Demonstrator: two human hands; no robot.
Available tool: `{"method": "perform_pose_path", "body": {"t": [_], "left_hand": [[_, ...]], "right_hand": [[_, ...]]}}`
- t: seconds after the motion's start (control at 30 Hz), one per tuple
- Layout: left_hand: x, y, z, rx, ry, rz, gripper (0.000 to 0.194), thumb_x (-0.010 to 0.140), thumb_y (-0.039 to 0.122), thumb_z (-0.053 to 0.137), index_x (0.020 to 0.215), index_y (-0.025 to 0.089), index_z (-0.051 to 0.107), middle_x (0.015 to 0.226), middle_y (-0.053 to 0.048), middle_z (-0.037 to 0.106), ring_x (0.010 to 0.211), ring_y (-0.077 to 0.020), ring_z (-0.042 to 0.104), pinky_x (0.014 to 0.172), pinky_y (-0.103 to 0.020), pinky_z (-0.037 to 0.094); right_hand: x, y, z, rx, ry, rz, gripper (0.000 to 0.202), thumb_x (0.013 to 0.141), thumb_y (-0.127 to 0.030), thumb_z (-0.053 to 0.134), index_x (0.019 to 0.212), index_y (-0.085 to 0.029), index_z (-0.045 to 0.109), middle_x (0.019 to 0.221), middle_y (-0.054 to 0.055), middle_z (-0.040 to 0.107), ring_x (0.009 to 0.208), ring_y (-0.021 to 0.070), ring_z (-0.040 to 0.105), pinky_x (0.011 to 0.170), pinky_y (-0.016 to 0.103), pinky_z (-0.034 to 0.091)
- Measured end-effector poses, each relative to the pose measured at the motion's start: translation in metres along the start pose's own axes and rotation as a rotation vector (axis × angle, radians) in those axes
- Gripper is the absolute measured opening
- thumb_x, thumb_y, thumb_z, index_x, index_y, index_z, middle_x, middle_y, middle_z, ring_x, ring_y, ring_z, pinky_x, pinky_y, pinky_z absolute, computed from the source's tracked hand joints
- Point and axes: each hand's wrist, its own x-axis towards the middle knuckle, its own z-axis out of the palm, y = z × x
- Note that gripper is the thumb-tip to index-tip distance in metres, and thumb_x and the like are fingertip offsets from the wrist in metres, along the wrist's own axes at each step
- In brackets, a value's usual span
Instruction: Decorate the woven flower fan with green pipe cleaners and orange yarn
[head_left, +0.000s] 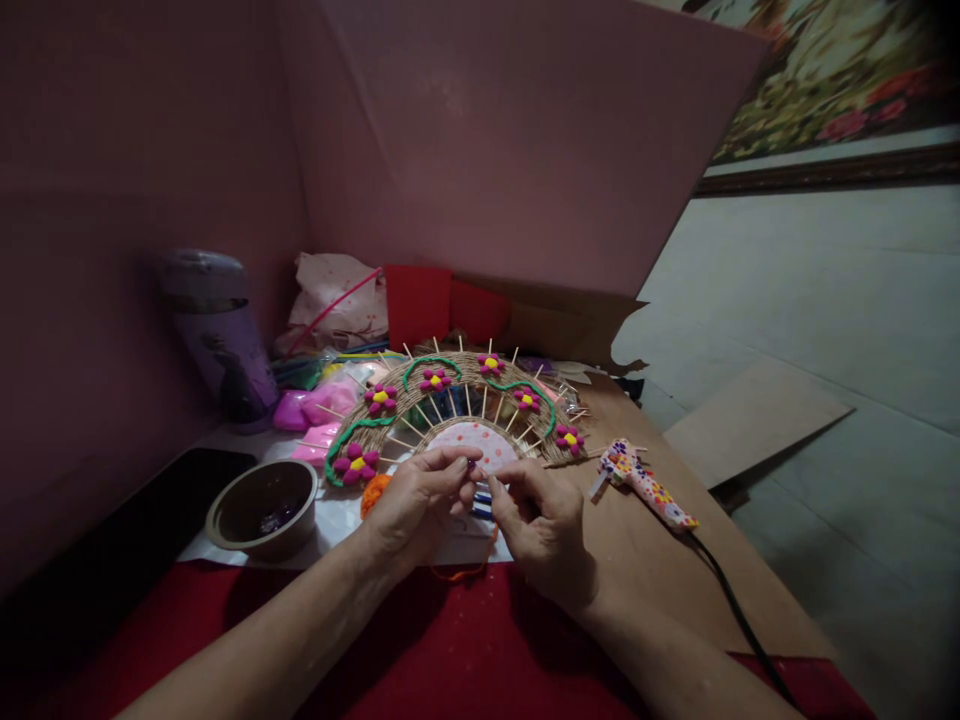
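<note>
My left hand (429,492) pinches a small dark purple bead (471,464) between thumb and fingertips. Close beside it, my right hand (544,520) is closed in a pinch, its fingertips nearly meeting the left ones; what it holds is too small to make out. A strand of orange yarn (472,573) hangs in a loop below the hands, and an orange yarn ball (373,494) is partly hidden by my left hand. Behind both hands stands a fan-shaped twine weaving (465,362) on thin sticks, with magenta-and-yellow flowers and green curling vines.
A brown bowl (262,508) with shiny dark purple pieces sits at left, near a purple tumbler (223,345). Pink bags (322,405) lie behind it. On the brown board at right rests a flower-patterned glue gun (649,485), its black cord (731,600) trailing toward the front edge.
</note>
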Motion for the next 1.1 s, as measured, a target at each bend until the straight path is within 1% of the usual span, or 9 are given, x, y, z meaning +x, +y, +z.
{"method": "perform_pose_path", "body": {"t": [0.2,0.37,0.63,0.87,1.1], "left_hand": [[0.0003,0.0009,0.0003,0.004,0.013,-0.010,0.017,0.064,0.013,0.072,0.078,0.010,0.063,0.066,-0.003,0.061,0.048,-0.0054,0.049,0.044,-0.015,0.034],[0.0012,0.0001,0.0004,-0.007,-0.003,-0.015,0.016,0.064,0.013,0.072,0.076,0.010,0.062,0.065,-0.003,0.061,0.047,-0.0048,0.049,0.043,-0.014,0.033],[0.0007,-0.0013,-0.0027,-0.009,-0.021,-0.026,0.018,0.064,0.015,0.074,0.077,0.010,0.063,0.065,-0.003,0.062,0.047,-0.0042,0.049,0.044,-0.014,0.034],[-0.0004,-0.0012,-0.0016,-0.017,-0.015,-0.024,0.017,0.063,0.015,0.075,0.077,0.009,0.065,0.066,-0.003,0.062,0.049,-0.0047,0.050,0.045,-0.015,0.035],[0.0020,-0.0008,-0.0010,-0.041,-0.026,-0.021,0.020,0.060,0.014,0.077,0.075,0.010,0.064,0.059,0.000,0.059,0.047,-0.0042,0.048,0.044,-0.014,0.033]], "right_hand": [[-0.0017,-0.0015,-0.0004,0.015,-0.018,0.010,0.005,0.079,-0.014,0.058,0.074,-0.016,0.059,0.049,-0.008,0.037,0.041,0.0053,0.033,0.044,0.020,0.027],[-0.0017,-0.0015,0.0002,0.011,-0.020,0.009,0.006,0.080,-0.015,0.057,0.074,-0.016,0.059,0.049,-0.007,0.040,0.041,0.0057,0.034,0.043,0.021,0.027],[-0.0011,-0.0024,0.0000,-0.001,-0.008,0.000,0.006,0.079,-0.014,0.058,0.073,-0.016,0.059,0.049,-0.008,0.037,0.041,0.0053,0.033,0.043,0.020,0.027],[-0.0020,-0.0008,0.0006,0.008,-0.010,0.002,0.007,0.078,-0.013,0.058,0.072,-0.017,0.056,0.049,-0.008,0.036,0.041,0.0050,0.032,0.043,0.020,0.026],[-0.0016,-0.0036,-0.0004,0.005,-0.015,0.001,0.007,0.079,-0.014,0.057,0.073,-0.016,0.058,0.050,-0.007,0.038,0.041,0.0055,0.034,0.043,0.020,0.028]]}}
